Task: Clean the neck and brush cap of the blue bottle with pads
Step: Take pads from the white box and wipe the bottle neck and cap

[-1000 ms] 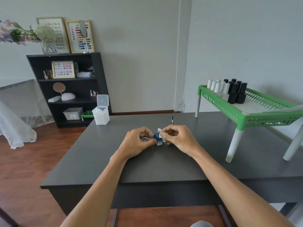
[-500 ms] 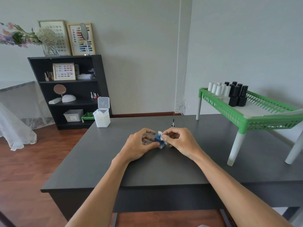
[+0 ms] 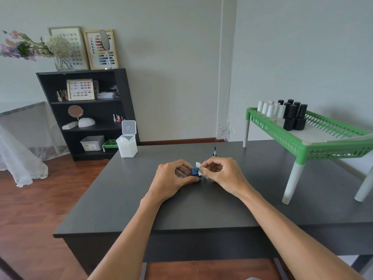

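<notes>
A small blue bottle (image 3: pixel 195 171) without its cap stands on the dark table (image 3: pixel 125 195), near the middle. My left hand (image 3: pixel 173 178) grips the bottle's body from the left. My right hand (image 3: pixel 221 174) pinches a white pad (image 3: pixel 198 165) against the bottle's neck from the right. The brush cap (image 3: pixel 214 152) stands upright on the table just behind my right hand, bristles pointing up.
An open white pad box (image 3: pixel 127 145) sits at the table's far left corner. A green plastic rack (image 3: pixel 314 142) with white and black bottles (image 3: pixel 282 114) stands on the table's right side. A black shelf unit (image 3: pixel 88 114) stands against the back wall.
Both hands stay on the bottle. The pad has shifted slightly around the neck, and the camera has tilted down a little.
</notes>
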Demonstrator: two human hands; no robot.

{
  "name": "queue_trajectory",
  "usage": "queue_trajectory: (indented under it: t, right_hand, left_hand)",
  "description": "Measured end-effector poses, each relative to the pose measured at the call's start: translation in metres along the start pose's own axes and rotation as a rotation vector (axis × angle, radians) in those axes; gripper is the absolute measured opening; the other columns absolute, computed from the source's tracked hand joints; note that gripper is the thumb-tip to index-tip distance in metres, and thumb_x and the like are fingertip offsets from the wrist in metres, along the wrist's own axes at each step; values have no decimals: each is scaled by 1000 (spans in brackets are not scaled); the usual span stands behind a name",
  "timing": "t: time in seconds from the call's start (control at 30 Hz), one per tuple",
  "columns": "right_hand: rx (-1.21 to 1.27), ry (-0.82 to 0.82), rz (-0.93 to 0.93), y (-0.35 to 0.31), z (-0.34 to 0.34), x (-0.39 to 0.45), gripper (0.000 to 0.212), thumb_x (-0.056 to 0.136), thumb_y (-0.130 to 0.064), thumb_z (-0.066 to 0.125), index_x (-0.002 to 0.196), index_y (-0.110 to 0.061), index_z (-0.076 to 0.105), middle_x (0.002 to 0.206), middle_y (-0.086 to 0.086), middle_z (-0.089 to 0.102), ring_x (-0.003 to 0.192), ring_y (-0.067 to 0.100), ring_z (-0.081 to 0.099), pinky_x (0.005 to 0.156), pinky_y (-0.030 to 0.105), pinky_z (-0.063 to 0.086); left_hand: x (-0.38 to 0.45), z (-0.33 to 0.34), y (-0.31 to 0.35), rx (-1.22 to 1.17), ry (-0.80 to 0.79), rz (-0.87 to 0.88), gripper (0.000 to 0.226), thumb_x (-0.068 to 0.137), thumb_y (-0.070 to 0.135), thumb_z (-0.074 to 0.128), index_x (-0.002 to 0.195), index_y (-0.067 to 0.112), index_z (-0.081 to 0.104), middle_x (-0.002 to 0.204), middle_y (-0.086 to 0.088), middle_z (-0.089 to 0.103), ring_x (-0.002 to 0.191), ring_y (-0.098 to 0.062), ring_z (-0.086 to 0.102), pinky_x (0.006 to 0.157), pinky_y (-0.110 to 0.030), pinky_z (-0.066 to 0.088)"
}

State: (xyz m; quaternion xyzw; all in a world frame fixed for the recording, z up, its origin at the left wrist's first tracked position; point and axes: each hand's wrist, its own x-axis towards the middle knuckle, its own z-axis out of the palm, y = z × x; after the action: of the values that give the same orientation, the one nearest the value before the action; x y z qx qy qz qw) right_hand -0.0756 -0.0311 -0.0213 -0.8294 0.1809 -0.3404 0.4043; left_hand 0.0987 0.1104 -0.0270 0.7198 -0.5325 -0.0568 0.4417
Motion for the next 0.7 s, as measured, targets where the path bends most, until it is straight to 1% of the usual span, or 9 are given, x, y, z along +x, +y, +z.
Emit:
queue_trajectory:
  t: [0.1, 0.2, 0.33, 0.4, 0.5, 0.6, 0.7]
  right_hand:
    - [11, -33, 0, 0, -1, -1, 7, 86, -20, 88, 92, -18, 84, 79, -7, 78, 71, 3, 69, 68, 16, 55]
    - [10, -45, -1, 0, 0, -1, 10, 85, -21, 89, 92, -19, 83, 79, -6, 78, 73, 7, 70, 70, 20, 57]
    - [-6, -43, -2, 1, 0, -1, 10, 84, -26, 90, 90, -21, 83, 77, -5, 79, 71, 9, 71, 69, 24, 60]
    - [-3, -55, -9, 1, 1, -2, 11, 83, -28, 91, 88, -21, 83, 76, -5, 79, 69, 9, 72, 69, 24, 60]
    - [-17, -16, -22, 2, 2, -1, 11, 84, -28, 90, 87, -21, 83, 74, -7, 79, 65, 6, 72, 66, 20, 58]
    - [-12, -48, -21, 2, 1, -2, 10, 85, -27, 90, 88, -21, 83, 74, -6, 79, 66, 7, 73, 67, 18, 57]
    - [-17, -17, -21, 2, 2, -1, 7, 87, -24, 87, 90, -19, 83, 76, -7, 79, 65, 5, 70, 66, 18, 56]
  left_hand:
    - [-1, -1, 1, 42, 10, 3, 28, 72, 54, 91, 88, 48, 70, 89, 27, 71, 80, 5, 67, 63, -6, 51]
    - [-2, -1, 0, 40, 25, 12, 28, 71, 55, 92, 87, 46, 71, 82, 29, 72, 78, 5, 68, 63, -8, 53]
    - [-3, -1, 1, 32, 43, 21, 29, 71, 57, 90, 88, 46, 69, 82, 29, 72, 78, 5, 70, 67, -11, 57]
    - [-4, 0, 1, 26, 52, 26, 30, 70, 61, 88, 88, 47, 68, 83, 28, 72, 78, 5, 70, 68, -12, 58]
    - [-4, 0, 1, 3, 63, 33, 32, 67, 67, 85, 87, 47, 68, 80, 33, 71, 78, 6, 70, 66, -8, 55]
    - [-4, 0, 1, -10, 71, 37, 38, 63, 75, 79, 87, 48, 67, 82, 29, 71, 80, 9, 70, 64, -5, 52]
    - [-3, 0, 0, -2, 62, 29, 34, 66, 68, 85, 88, 46, 69, 85, 27, 73, 79, 7, 70, 64, -5, 52]
